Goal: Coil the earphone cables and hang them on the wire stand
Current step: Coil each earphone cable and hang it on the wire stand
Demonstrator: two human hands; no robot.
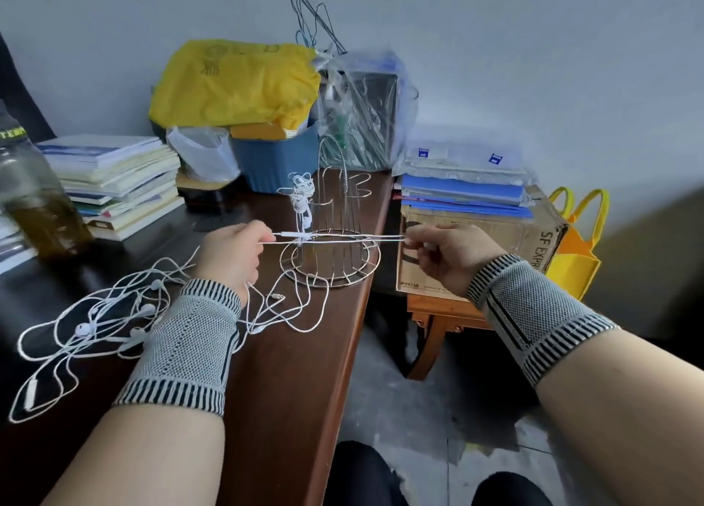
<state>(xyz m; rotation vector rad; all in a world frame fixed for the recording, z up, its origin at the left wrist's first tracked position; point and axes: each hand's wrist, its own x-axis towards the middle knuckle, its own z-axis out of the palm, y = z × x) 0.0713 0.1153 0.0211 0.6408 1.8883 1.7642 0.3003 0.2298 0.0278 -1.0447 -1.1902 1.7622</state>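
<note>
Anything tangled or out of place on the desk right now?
Yes: loose earphone cables lie in a tangled sprawl on the desk by the left hand. One coiled set hangs on the wire stand; both hands stretch another cable taut.

Home study or small home office, cluttered. Dark wooden bench (pixel 297 353) against a plain grey wall (pixel 533 48). Stack of books (pixel 114 178) at the bench's far left corner. Yellow plastic bag (pixel 232 82) over a blue tub (pixel 274 162) at the far edge, clear plastic bag (pixel 362 117) with wire hangers (pixel 316 25) beside it. Off the bench's right edge, a small wooden side table (pixel 438 315) carries an SF Express cardboard box (pixel 495 246) topped with blue folders (pixel 464 193). Yellow tote bag (pixel 575 246) hangs just past it. Bare concrete-look floor (pixel 419 410). Storage clutter, not commercial.
</note>
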